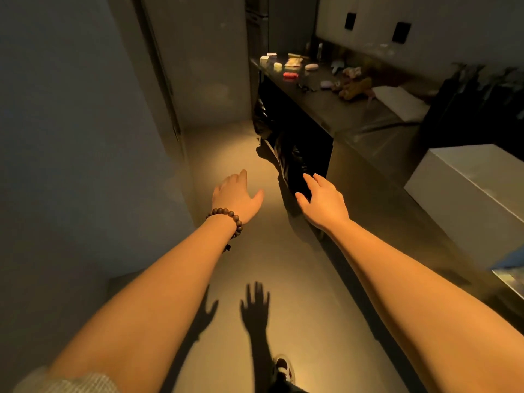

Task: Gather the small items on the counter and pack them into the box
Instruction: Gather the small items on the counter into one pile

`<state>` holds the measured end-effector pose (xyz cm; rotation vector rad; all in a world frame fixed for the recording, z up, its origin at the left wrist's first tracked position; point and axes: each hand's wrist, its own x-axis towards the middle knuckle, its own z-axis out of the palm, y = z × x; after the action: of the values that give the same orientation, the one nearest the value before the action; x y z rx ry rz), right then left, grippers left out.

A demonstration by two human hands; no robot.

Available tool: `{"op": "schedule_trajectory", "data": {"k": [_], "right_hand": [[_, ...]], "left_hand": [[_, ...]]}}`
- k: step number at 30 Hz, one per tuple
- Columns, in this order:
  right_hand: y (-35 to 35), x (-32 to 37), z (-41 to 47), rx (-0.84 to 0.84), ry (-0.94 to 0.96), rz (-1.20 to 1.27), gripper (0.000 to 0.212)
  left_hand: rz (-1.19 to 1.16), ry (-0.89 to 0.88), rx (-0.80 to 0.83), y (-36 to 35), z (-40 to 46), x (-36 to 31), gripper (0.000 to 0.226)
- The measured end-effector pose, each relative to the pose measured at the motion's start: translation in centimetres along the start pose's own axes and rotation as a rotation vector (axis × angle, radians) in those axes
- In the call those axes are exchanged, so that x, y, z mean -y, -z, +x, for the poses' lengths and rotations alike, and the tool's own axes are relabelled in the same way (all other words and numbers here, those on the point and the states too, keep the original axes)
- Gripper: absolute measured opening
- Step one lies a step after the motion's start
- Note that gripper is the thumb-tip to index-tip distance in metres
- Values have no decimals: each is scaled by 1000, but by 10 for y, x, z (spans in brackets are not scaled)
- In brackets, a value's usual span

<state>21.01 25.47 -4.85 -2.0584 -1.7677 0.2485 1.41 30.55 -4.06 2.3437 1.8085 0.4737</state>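
Both hands out ahead over the floor [255, 307], holding nothing: left hand [234, 195] low centre with fingers loosely spread, bead bracelet [229, 219] at the wrist; right hand [323, 198] just right of it, fingers straight and apart. Neither touching anything.

Small items well apart from the hands, clustered on the dark counter [334, 112] in the upper right of the frame: red item [290, 75], pale oval item [311, 66], small white boxes [265, 59], plush toy [354, 87], others too dim to tell. White box [402, 102] further right on the same counter, seemingly open; larger white box [467, 191] at the right edge, nearer the camera. Cannot tell which is meant for packing.

Judged step: approach only, nothing gathered yet, task at its start. Next move calls for closing on the counter's far end, then reaching up and right for the nearest items, probably one hand per item, and carrying them to the box
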Motion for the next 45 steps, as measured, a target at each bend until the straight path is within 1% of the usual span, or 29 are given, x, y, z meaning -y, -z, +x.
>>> {"op": "schedule_trajectory", "data": {"k": [5, 8, 12, 16, 25, 29, 35, 40, 45], "right_hand": [[-3, -10, 96, 25, -2, 1, 59], [-15, -14, 143, 46, -8, -7, 58], [-33, -14, 204, 54, -23, 6, 57], [-60, -12, 268, 54, -19, 1, 57], [-128, 6, 453, -41, -29, -60, 52], [-139, 20, 535, -76, -63, -73, 53], [-144, 31, 626, -99, -97, -66, 54], [-149, 24, 700, -60, -136, -62, 56], [-164, 3, 778, -85, -162, -21, 55]], "left_hand": [[-33, 26, -4, -14, 100, 0, 68], [-81, 54, -2, -26, 141, 9, 69], [-82, 91, 30, -43, 190, 24, 69], [-75, 90, 60, -63, 248, 46, 68], [-55, 72, 116, -110, 436, 111, 67], [-61, 41, 142, -116, 525, 132, 67], [-81, -54, 107, -120, 633, 142, 66], [-130, -92, 104, -139, 711, 146, 68], [-159, -159, 81, -169, 792, 144, 64]]}}
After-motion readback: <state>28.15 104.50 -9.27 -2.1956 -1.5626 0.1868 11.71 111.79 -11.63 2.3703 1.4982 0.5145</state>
